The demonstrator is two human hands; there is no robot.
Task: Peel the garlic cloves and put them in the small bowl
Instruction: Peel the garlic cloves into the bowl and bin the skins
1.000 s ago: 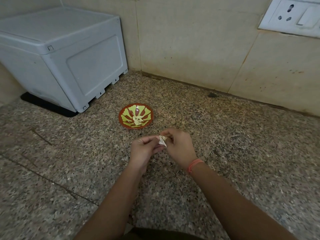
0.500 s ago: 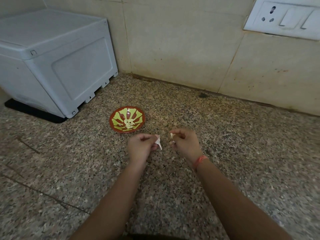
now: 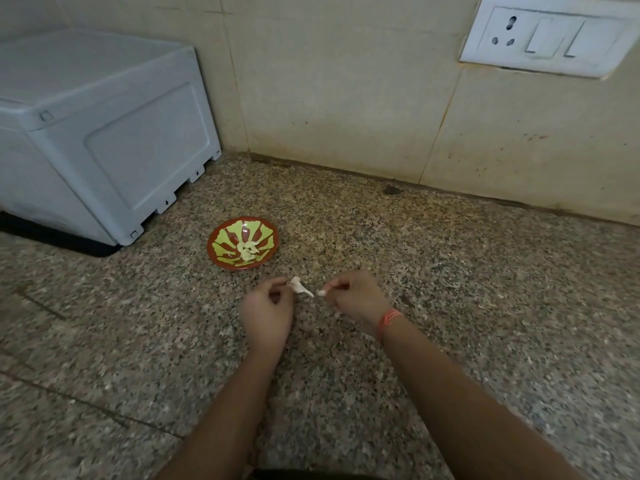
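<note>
Speckled granite counter (image 3: pixel 450 306), small bowl (image 3: pixel 221 261) of cloves, grey box (image 3: pixel 104 150) on it

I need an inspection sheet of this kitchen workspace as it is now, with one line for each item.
Surface: speckled granite counter, with a dark seam line at the front left.
Job's things: small bowl holds peeled cloves; the garlic clove and the garlic skin are held apart, in front of the bowl.
Clutter: dark spot at the foot of the wall.
Grips: left hand pinches the garlic skin; right hand pinches the garlic clove.
Cables: nothing seen.
Surroundings: grey box at the left; tiled wall; socket plate with switches.
</note>
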